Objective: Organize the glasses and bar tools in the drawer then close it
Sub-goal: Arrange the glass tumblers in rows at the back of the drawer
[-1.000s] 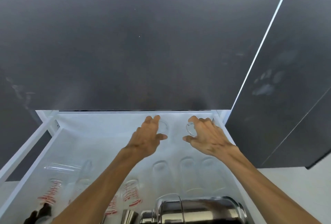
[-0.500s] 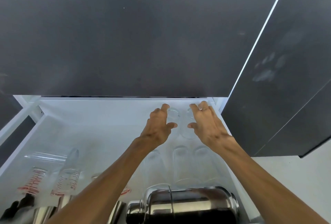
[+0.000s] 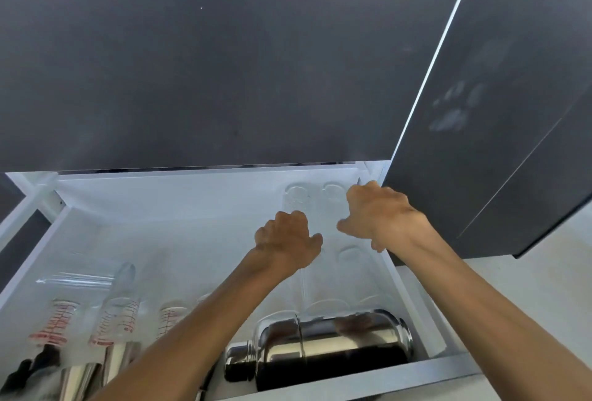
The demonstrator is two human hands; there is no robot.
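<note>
- The drawer (image 3: pixel 395 267) is pulled open across the lower half of the frame, white inside, under a dark cabinet front.
- Two clear glasses lie at the back right corner, upper right of the drawer: one glass (image 3: pixel 296 198) just above the left hand, a second glass (image 3: pixel 333 193) beside it, close to the right hand's fingers.
- The left hand (image 3: pixel 286 242) is curled loosely with the knuckles up, just below the first glass; its grip looks empty, though whether the fingertips touch the glass I cannot tell.
- The right hand (image 3: pixel 379 213) is half closed near the drawer's right wall; the fingers are bent, and I cannot tell if they hold anything.
- More glasses (image 3: pixel 349 272) lie in a row below the hands, faint against the white floor.
- A steel cocktail shaker (image 3: pixel 320 349) lies on its side at the lower centre, against the drawer front.
- Measuring glasses with red marks (image 3: pixel 57 323) sit at the lower left, with steel cups (image 3: pixel 96 368) below them.
- Judgement: the glasses are light, stiff, smooth and breakable, and will roll if laid down; take each round the middle of the body, not the rim, and set it against its neighbour.
- The shaker is likely heavier and slick; hold it round the wide body.
- The drawer is not yet closed.
</note>
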